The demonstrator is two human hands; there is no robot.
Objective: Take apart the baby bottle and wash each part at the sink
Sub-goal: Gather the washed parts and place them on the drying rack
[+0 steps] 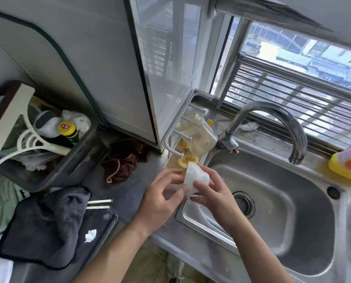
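Observation:
A translucent white baby bottle part is held over the left rim of the steel sink. My left hand grips it from the left and my right hand pinches it from the right, thumb on its front. Behind the hands a white drying rack holds a clear amber bottle body lying on its side and a yellow ring. The tap arches over the basin and no water runs from it.
A brown cloth lies on the counter left of the rack. A dark grey towel and chopsticks sit at the front left. A bin with bottles stands far left, and a yellow and orange sponge right of the sink.

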